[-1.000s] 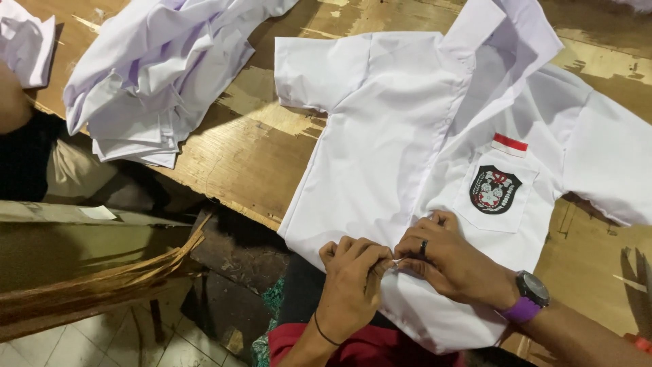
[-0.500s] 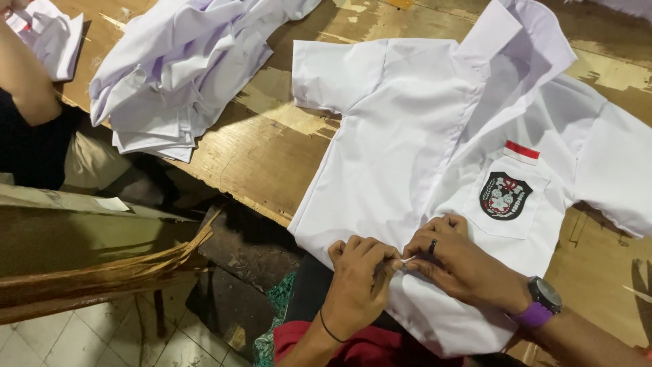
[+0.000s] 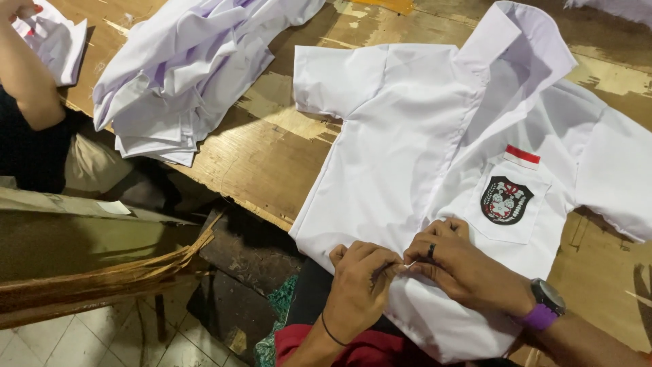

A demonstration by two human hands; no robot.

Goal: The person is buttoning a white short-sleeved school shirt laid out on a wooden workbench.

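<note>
A white short-sleeved shirt (image 3: 421, 129) lies flat, front up, on a worn wooden table (image 3: 272, 156). Its chest pocket carries a black shield badge (image 3: 506, 200) under a small red and white strip. My left hand (image 3: 358, 289) and my right hand (image 3: 462, 261) meet at the lower front opening of the shirt, fingertips pinching the fabric edges together. The right hand wears a dark ring and a watch with a purple strap. The exact spot they pinch is hidden by the fingers.
A loose pile of white shirts (image 3: 183, 75) lies at the table's left. Another person's arm (image 3: 27, 75) reaches in at the far left beside more white cloth (image 3: 58, 41). A wooden bench (image 3: 95, 265) and tiled floor (image 3: 81, 343) lie below the table edge.
The view has shifted slightly; both hands stay pinched together at the shirt's lower front. The other person's arm has come further into view at the left.
</note>
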